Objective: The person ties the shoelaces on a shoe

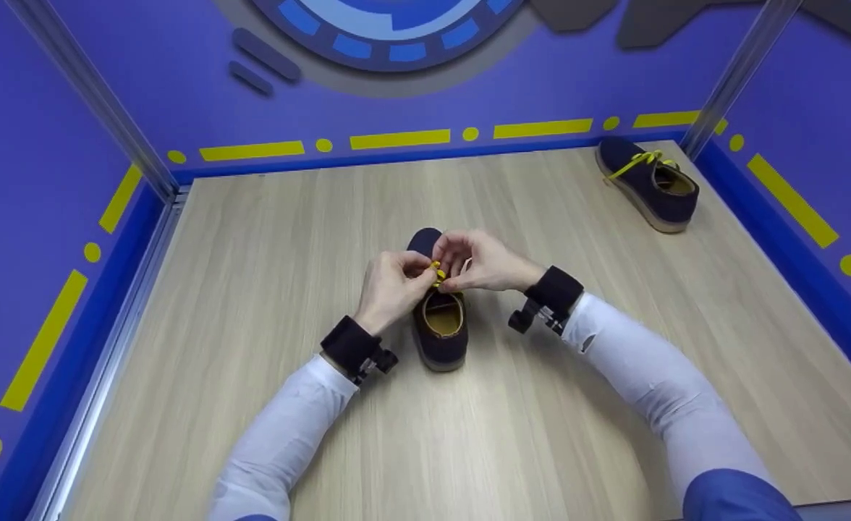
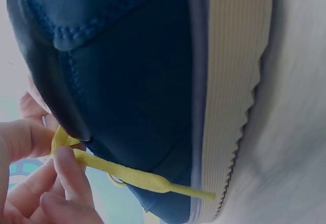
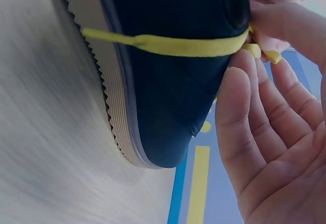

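A dark navy shoe (image 1: 442, 354) stands upright on the table, toe pointing away from me, its opening facing up. At its throat, my left hand (image 1: 391, 286) pinches a yellow shoelace (image 2: 127, 175) between thumb and forefinger, making a small loop. From the other side, my right hand (image 1: 494, 262) holds the lace close to the same spot, with thumb and fingers curved about it. One flat lace end (image 3: 188, 47) hangs down each side of the shoe over the ribbed pale sole (image 2: 234, 56). Part of the crossing is hidden behind my fingers.
A second navy shoe (image 1: 650, 181) with a yellow lace sits at the table's far right corner. Blue panels (image 1: 396, 108) with yellow marks wall the wood-grain table (image 1: 288, 239) at the back and sides. Both wrists wear black straps (image 1: 554, 289) with small cameras.
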Demonstrator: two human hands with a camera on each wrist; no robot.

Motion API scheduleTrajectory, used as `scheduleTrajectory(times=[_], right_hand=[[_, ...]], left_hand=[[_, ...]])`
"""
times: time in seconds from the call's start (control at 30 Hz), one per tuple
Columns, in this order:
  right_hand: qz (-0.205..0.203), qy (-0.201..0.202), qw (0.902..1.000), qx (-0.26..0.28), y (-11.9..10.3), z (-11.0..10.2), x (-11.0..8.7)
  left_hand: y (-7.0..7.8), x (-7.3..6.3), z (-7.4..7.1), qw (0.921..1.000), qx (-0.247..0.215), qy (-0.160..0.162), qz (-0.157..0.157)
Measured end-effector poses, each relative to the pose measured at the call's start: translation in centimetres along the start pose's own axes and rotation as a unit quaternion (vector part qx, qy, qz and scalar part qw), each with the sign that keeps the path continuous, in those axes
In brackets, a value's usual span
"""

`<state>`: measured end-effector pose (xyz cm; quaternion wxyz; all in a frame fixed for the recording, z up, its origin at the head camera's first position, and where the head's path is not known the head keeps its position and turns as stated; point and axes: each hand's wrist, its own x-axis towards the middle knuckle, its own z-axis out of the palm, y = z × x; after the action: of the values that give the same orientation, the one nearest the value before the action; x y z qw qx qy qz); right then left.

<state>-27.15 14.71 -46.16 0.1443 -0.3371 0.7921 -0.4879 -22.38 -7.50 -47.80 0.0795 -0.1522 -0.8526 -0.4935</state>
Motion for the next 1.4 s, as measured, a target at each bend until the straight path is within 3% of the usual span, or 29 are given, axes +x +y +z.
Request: scheduleTrajectory(times=[0.3, 0.5, 0.63, 0.83, 1.07, 1.4], right_hand=[[-0.030, 0.021, 0.9988, -0.032, 0.2, 0.3, 0.2], [-0.073, 0.054, 0.9941, -0.060, 0.1, 0.9, 0.1], [-0.110, 0.079, 0.9866, -0.091, 0.2, 1.3, 0.1], [-0.163, 0.122, 0.9663, -0.157, 0.5, 1.8, 0.0], [-0.205, 0.140, 0.9554, -0.161, 1.0, 2.0, -0.1], [-0.229, 0.155, 0.9492, -0.151, 1.6, 2.1, 0.0]], left_hand=[[0.1, -0.1, 0.0, 1.0000, 0.003, 0.007, 0.002], [0.3, -0.1, -0.2, 1.0000, 0.000, 0.008, 0.002], [0.3, -0.1, -0.3, 1.0000, -0.003, 0.006, -0.001], [0.2, 0.0, -0.5, 0.9989, -0.039, -0.011, -0.024], [0.2, 0.1, -0.8, 0.9851, -0.146, -0.052, -0.074], [-0.2, 0.5, -1.3, 0.9647, -0.219, -0.085, -0.118]])
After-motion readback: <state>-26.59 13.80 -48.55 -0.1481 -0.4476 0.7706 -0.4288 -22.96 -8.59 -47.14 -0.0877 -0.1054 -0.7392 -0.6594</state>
